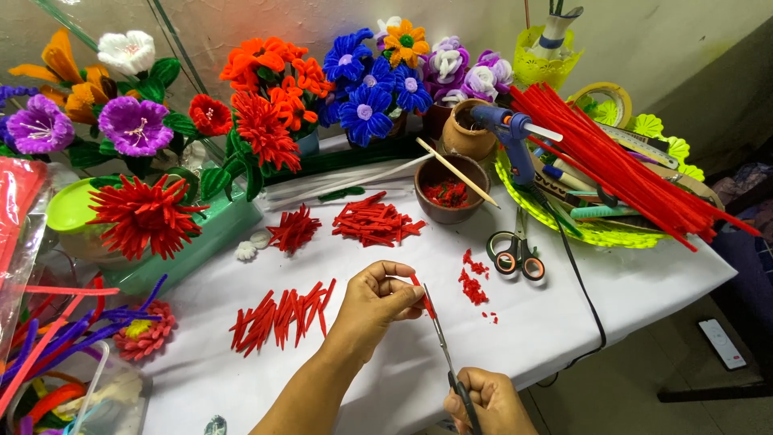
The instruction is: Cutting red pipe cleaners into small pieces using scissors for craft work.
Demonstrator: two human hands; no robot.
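Partly cut off: right hand w/ scissors

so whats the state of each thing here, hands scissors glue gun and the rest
left hand: pinching a short red piece
right hand: gripping the scissors, blades open at the red piece
spare scissors: lying closed on the table
glue gun: standing upright, unheld
brown bowl: holds red bits, stick resting across
cut red pieces: lying in a loose row
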